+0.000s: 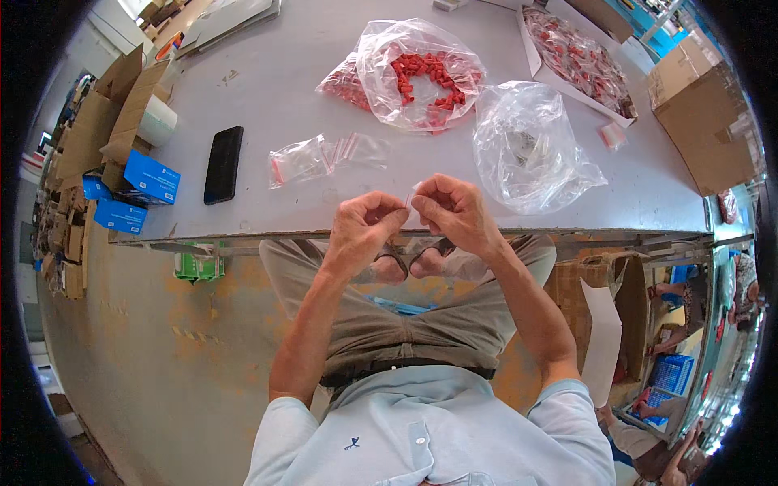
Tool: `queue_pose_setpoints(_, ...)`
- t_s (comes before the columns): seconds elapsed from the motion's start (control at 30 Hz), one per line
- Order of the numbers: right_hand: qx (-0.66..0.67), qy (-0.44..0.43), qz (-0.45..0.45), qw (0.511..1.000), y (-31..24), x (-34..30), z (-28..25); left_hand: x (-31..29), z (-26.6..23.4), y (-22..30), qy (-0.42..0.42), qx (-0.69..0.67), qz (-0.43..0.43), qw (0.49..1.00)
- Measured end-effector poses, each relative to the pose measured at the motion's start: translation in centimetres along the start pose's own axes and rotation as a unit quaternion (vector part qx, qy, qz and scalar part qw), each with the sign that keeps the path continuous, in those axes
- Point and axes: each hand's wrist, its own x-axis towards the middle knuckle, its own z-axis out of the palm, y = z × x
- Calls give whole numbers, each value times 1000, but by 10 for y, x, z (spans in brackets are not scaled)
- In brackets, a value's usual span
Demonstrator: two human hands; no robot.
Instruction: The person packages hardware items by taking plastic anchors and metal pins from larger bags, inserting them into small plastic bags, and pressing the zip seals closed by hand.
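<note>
Close together at the table's near edge, my left hand (365,227) and my right hand (459,214) both pinch a small clear plastic bag (409,196) with a thin red line on it. Most of that bag is hidden by my fingers. Just beyond my left hand lie several flat clear zip bags (300,162) with red strips. A large clear bag of small red parts (433,81) rests farther back. Beyond my right hand sits another open clear bag (527,146), holding small greyish pieces too blurred to name.
Left of the zip bags lies a black phone (223,164), with blue boxes (150,180) and open cardboard boxes (121,113) beyond it. At the back right, a white tray (531,53) holds packed red pieces beside a cardboard box (705,121). Another person's arm shows at lower right.
</note>
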Motion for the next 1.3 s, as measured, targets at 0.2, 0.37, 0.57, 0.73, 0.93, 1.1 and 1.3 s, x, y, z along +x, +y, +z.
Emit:
queue_pose_setpoints(0.2,-92,82,-54,991,2,-11,2,3,5,-5,46,-10,22,999)
queue_pose_setpoints(0.37,-69,51,-29,996,-2,-14,9,5,10,-6,37,-3,34,999)
queue_pose_setpoints(0.57,-6,37,27,999,-4,-10,3,4,12,1,1,-17,22,1000)
queue_pose_setpoints(0.73,-35,48,19,998,0,-12,4,2,14,0,-3,-54,9,998)
queue_pose_setpoints(0.93,-58,73,-26,995,3,-10,7,-2,27,2,84,142,208,964)
queue_pose_setpoints(1.1,-75,93,-19,993,0,-8,12,-2,29,-4,104,145,235,955)
queue_pose_setpoints(1.3,-185,149,-80,968,13,-6,0,1,30,-11,158,-23,200,967)
